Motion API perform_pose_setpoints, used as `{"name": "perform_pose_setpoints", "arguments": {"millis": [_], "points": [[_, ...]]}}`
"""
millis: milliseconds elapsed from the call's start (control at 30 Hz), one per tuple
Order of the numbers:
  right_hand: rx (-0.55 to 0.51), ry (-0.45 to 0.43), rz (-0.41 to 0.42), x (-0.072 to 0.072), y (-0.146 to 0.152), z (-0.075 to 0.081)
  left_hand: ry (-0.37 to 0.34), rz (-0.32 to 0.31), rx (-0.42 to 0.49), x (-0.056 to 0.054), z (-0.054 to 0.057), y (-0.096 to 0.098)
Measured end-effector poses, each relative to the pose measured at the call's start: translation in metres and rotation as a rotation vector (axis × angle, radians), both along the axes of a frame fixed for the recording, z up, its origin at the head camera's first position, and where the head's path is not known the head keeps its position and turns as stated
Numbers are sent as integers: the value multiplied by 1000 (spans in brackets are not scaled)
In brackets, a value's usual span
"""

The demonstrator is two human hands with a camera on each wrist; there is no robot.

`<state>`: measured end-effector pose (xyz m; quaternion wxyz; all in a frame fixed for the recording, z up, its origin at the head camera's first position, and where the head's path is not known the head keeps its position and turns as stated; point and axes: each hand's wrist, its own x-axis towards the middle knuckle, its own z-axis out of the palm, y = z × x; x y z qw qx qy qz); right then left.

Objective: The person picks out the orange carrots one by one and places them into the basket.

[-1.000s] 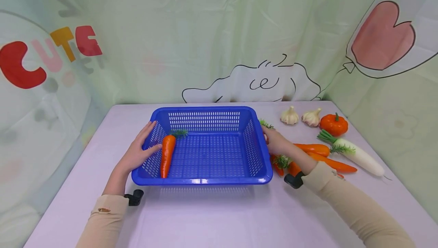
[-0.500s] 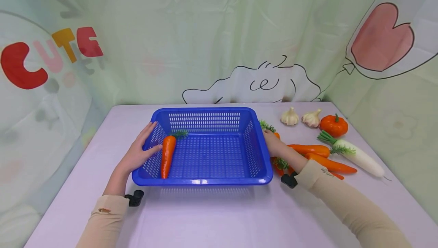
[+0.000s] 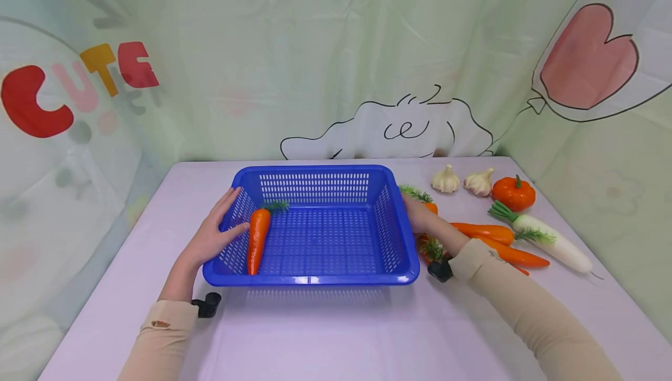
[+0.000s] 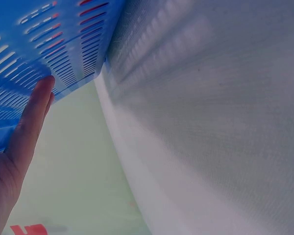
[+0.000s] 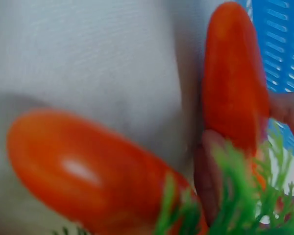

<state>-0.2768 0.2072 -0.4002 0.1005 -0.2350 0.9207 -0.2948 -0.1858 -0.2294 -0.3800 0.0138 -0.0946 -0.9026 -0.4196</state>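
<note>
My left hand (image 3: 212, 235) holds the left wall of a blue slotted plastic basket (image 3: 310, 280), thumb over the rim. In the left wrist view a straight finger (image 4: 32, 117) lies along the basket's outer side. One orange carrot (image 3: 257, 241) with green leaves lies inside at the left. Beyond the basket's right wall, my right hand (image 3: 422, 217) pinches another carrot (image 5: 235, 73) between thumb and fingers, close to the tablecloth. A further carrot (image 5: 83, 171) lies beside that hand in the right wrist view. In the head view the right fingertips are hidden by the basket's rim.
More carrots (image 3: 517, 254) lie right of the basket. Behind them are two garlic bulbs (image 3: 445, 179) and an orange pumpkin (image 3: 513, 194). A white radish (image 3: 553, 243) lies near the table's right edge. A printed curtain (image 3: 236, 66) stands behind the table.
My right hand has shifted slightly downward and left beside the basket, now around a carrot. Nearby carrots have shifted slightly. My left hand and the basket stay in place.
</note>
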Motion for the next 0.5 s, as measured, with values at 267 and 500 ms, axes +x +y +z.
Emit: {"name": "perform_pose_setpoints", "arguments": {"millis": [267,500], "points": [[-180,-301,-184,12,4,21,0,4,-5,1,1,0],[-274,-365,-164,17,15,36,0,0,-5,2,2,0]]}}
